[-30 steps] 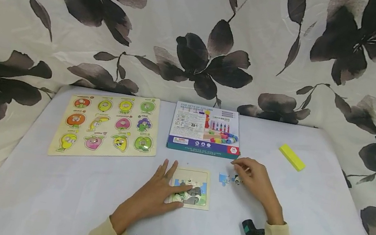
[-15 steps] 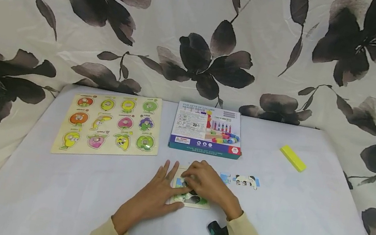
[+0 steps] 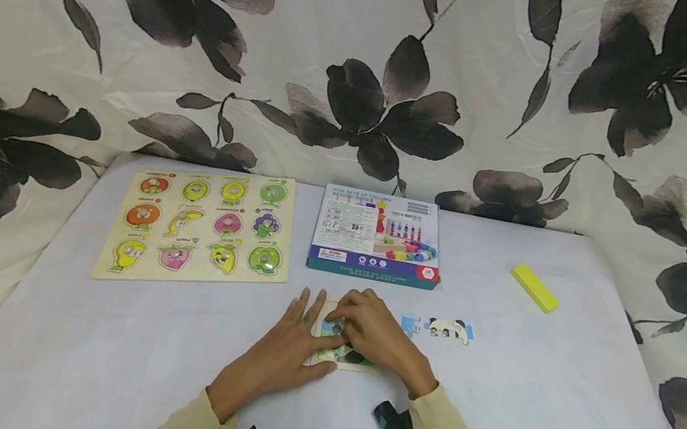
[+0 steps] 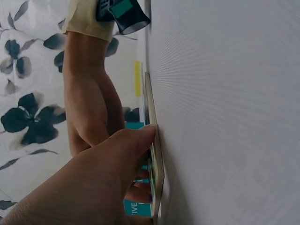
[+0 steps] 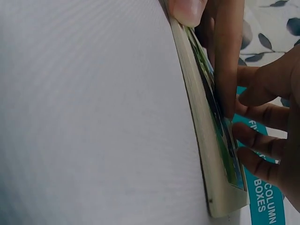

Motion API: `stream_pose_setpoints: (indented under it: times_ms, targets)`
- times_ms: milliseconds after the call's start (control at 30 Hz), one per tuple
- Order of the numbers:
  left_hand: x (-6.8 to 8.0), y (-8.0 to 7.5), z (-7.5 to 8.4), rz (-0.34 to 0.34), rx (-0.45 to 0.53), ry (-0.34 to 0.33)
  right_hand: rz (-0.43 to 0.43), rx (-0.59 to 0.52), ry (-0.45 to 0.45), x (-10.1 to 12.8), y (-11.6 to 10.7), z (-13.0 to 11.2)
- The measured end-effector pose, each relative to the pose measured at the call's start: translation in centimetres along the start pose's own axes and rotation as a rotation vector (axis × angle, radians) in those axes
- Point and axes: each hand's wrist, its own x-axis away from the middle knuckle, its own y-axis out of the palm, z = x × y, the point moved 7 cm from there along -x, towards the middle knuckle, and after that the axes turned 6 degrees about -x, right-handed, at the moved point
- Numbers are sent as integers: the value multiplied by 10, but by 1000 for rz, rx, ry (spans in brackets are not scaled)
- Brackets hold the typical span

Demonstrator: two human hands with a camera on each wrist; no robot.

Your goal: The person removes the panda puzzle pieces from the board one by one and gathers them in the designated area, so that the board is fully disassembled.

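Note:
A small picture puzzle board point(image 3: 358, 368) with a pale rim lies on the white table. My left hand point(image 3: 280, 358) rests on its left side with fingers spread. In the right wrist view the left thumb point(image 5: 187, 11) presses the rim. My right hand point(image 3: 374, 331) is over the board's upper part, fingertips down on the picture. I cannot tell whether those fingers pinch a piece, as the hand covers that spot. To the right lie a light-blue jigsaw piece point(image 3: 410, 324) and joined panda-picture pieces point(image 3: 450, 330).
A large wooden fruit puzzle board point(image 3: 103, 264) lies at the back left. A boxed bead set point(image 3: 376, 251) sits behind the small board. Farther right is a yellow block point(image 3: 534, 288). A floral cloth point(image 3: 245, 143) hangs behind the table.
My right hand has moved left from beside the loose pieces onto the small board, uncovering the panda-picture pieces. Over the last half second it stays there, and the left hand stays put.

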Motion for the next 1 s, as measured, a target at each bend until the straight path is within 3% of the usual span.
stream_pose_setpoints:
  times_ms: [1000]
  targets:
    - [1, 1, -3, -23, 39, 0, -20, -259, 47, 5, -1, 13]
